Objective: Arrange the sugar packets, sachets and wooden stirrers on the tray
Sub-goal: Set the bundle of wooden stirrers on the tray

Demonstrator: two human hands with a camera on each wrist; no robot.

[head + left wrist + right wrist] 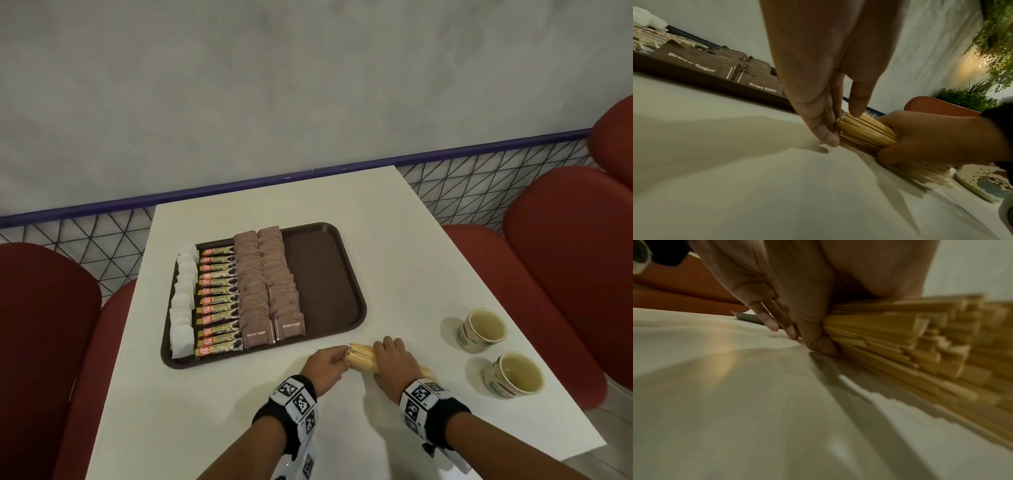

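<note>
A bundle of wooden stirrers (361, 356) (863, 131) (900, 331) lies on the white table just in front of the brown tray (322, 281). My right hand (390, 356) (931, 138) (813, 331) grips the bundle round its middle. My left hand (342, 354) (828, 123) presses straight fingers against the bundle's left end, thumb resting on top. On the tray, from left to right, lie a column of white packets (183, 298), a column of orange-and-black granule sachets (217, 298) and two columns of brown sugar packets (267, 291) (694, 63). The tray's right part is bare.
Two patterned cups (483, 329) (515, 375) holding pale liquid stand on the table (394, 240) to the right of my hands. Red chairs (41, 342) (565, 274) flank the table on both sides. A wall and a mesh rail run behind it.
</note>
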